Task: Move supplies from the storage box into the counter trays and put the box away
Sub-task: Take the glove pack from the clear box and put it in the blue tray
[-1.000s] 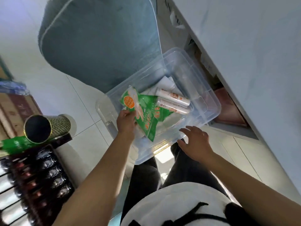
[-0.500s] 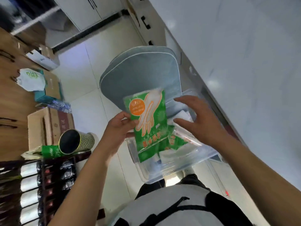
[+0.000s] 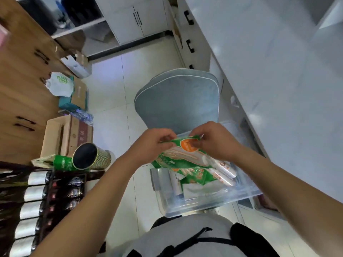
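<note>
**Holding glove packet above the box: spill risk**

Head view: left hand [image 3: 152, 143] and right hand [image 3: 215, 141] both pinch the green packet [image 3: 182, 154] by its top edge, above the clear storage box [image 3: 204, 201]. If the top tears open, the contents likely drop back in.

A clear, glossy plastic storage box [image 3: 207, 203] holds shiny green-and-orange film packets [image 3: 185, 158] and slick white tubes [image 3: 224, 171]. Behind the box, a chair seat [image 3: 178, 101] shows matt grey-blue cloth with pale piping. Left of the box stand brown cardboard cartons [image 3: 66, 136] and wood-grain cabinets [image 3: 22, 71]; beneath it, polished pale floor tiles [image 3: 111, 101] reflect light.
</note>
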A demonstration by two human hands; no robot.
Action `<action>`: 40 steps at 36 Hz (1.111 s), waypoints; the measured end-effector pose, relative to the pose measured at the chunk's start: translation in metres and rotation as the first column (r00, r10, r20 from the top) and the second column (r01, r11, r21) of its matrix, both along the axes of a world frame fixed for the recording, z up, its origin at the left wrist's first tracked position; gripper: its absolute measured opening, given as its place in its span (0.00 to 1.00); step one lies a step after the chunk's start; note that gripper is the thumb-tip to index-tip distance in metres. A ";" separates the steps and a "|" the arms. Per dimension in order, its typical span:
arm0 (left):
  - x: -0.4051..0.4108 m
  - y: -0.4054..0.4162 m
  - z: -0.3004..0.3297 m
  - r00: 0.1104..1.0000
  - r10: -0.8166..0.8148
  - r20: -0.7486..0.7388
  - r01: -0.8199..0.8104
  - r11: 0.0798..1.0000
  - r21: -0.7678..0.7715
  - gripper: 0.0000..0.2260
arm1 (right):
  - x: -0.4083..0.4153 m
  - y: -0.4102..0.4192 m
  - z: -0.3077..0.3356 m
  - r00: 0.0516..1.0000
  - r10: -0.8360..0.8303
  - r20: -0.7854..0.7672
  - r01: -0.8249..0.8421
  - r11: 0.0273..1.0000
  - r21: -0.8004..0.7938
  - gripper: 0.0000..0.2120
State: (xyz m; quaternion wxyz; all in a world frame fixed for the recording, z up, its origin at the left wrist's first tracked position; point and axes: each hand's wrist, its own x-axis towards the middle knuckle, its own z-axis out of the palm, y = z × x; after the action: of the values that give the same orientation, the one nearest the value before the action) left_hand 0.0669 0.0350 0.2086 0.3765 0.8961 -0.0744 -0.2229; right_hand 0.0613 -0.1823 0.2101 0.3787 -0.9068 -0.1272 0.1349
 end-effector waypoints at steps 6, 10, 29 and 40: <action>-0.017 0.006 -0.007 0.901 0.231 0.367 -0.221 0.973 -0.069 0.19 | -0.005 0.014 0.001 0.988 -0.123 0.091 0.116 0.990 0.081 0.04; -0.032 0.006 -0.011 0.586 0.805 0.090 -0.692 0.555 -0.462 0.32 | 0.002 0.018 0.017 0.959 -0.263 0.103 0.214 0.915 0.343 0.03; -0.043 0.033 -0.017 0.764 0.234 -0.602 -0.644 0.217 -0.733 0.17 | -0.068 -0.017 -0.007 0.759 -0.250 -0.601 0.636 0.479 0.604 0.14; -0.051 0.037 -0.001 0.830 0.165 -0.532 -0.538 0.487 -0.688 0.15 | -0.048 -0.010 0.014 0.794 -0.045 -0.606 0.538 0.516 0.666 0.16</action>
State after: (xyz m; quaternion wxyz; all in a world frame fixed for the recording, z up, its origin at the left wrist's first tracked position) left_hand 0.0156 0.0716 0.2075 0.7906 0.5479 0.0988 -0.2548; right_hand 0.0130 -0.1925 0.2244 0.7879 -0.5634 0.0940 0.2301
